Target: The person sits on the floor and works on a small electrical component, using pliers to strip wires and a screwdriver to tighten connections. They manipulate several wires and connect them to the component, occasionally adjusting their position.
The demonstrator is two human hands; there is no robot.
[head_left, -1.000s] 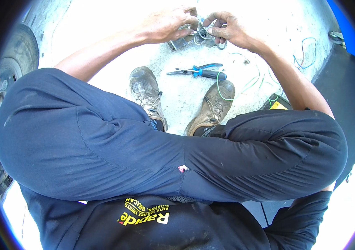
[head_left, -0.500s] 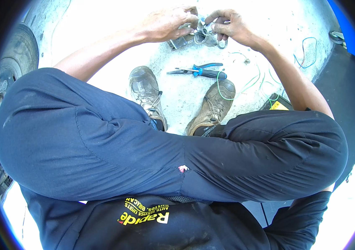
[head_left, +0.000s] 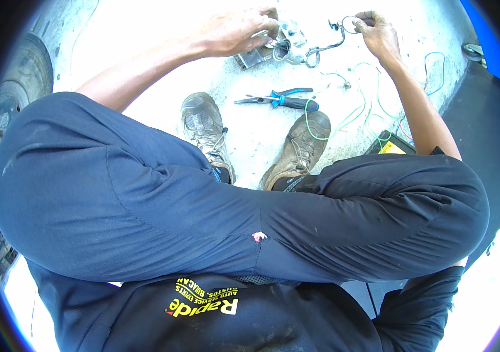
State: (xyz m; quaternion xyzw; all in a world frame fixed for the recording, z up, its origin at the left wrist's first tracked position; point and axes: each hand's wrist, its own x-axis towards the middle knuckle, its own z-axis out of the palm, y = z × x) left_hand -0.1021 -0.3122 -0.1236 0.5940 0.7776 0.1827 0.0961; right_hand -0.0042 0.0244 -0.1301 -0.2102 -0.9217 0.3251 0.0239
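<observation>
At the far side of the floor, my left hand (head_left: 239, 32) has its fingers closed on the left edge of a grey metal housing (head_left: 294, 41) with a round opening facing me. A dark cable (head_left: 339, 44) runs from the housing's right side, ending in a small dark piece. To the right, my right hand (head_left: 381, 40) pinches a thin ring (head_left: 349, 24) between thumb and fingers, raised beside the cable's end. Whether the ring joins the cable is unclear. Glare washes out detail around both hands.
Blue-and-black long-nose pliers (head_left: 285, 100) lie between the housing and my shoes (head_left: 303, 144). Loose green wire (head_left: 352, 114) curls near the right shoe. A blue wire (head_left: 442, 73) lies farther right. A tyre (head_left: 27, 70) stands at left, a dark panel (head_left: 485, 129) at right.
My right hand has moved right, away from the housing, and now holds the thin ring out. The dark cable has come into view. My left hand has barely moved.
</observation>
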